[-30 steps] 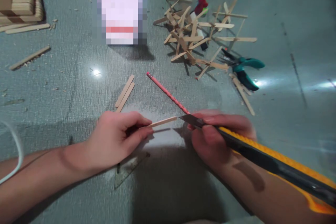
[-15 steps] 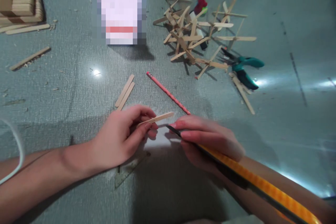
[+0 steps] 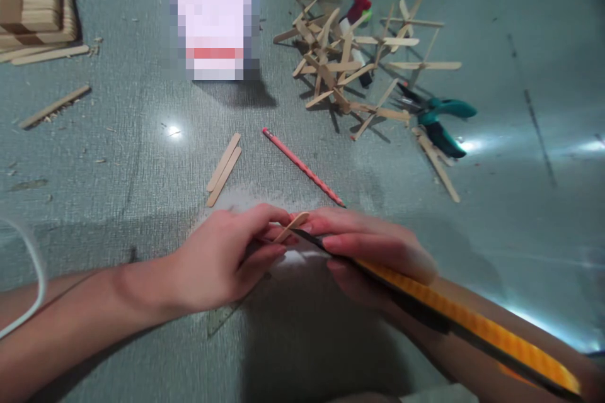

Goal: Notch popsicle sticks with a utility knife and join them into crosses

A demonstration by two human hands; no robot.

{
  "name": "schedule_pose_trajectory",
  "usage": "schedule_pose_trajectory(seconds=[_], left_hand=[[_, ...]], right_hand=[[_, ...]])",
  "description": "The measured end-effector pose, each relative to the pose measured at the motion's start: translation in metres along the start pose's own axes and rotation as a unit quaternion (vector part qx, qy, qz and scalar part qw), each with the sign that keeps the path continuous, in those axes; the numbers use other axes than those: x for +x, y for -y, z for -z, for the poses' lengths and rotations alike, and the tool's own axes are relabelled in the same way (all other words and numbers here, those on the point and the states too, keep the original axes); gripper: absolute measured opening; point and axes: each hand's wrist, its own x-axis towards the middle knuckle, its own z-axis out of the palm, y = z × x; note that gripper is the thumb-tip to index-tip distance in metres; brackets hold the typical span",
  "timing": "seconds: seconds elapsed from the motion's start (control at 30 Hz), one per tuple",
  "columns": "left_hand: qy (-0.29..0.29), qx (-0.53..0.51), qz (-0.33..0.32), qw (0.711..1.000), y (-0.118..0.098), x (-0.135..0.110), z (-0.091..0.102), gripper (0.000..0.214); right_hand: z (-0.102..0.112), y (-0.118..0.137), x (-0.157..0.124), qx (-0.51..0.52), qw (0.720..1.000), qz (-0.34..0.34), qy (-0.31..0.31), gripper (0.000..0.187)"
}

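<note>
Left hand [image 3: 222, 255]: pinching the wooden stick [image 3: 299, 220].
Right hand [image 3: 378, 245]: gripping the utility knife [image 3: 477, 321], blade at the stick.
Stick: between both hands; probably light, stiff, splits easily; hold flat, clear of blade.
Pencil [image 3: 305, 170]: on bench [image 3: 155, 201], beyond the hands.
Pliers [image 3: 428, 116]: far right.
</note>
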Motion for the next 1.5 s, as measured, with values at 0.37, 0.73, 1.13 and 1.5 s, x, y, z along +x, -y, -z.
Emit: schedule_pose_trajectory(seconds=[0.37, 0.73, 1.13, 1.5], left_hand=[[-0.085, -0.087, 0.017, 0.992, 0.004, 0.001, -0.003, 0.036], [-0.079, 0.068, 0.036, 0.994, 0.003, 0.003, 0.01, 0.022], [-0.082, 0.141, 0.065, 0.984, 0.001, 0.005, 0.01, 0.015], [-0.076, 0.14, 0.095, 0.983, 0.0, 0.007, 0.012, 0.014]], right_hand=[[-0.004, -0.011, -0.004, 0.088, 0.996, 0.014, -0.024, 0.034], [-0.004, -0.012, -0.006, 0.072, 0.997, -0.013, -0.023, 0.026], [-0.006, -0.012, -0.004, 0.007, 0.996, -0.073, 0.052, 0.017], [-0.009, -0.012, -0.007, -0.007, 0.995, -0.071, 0.066, 0.019]])
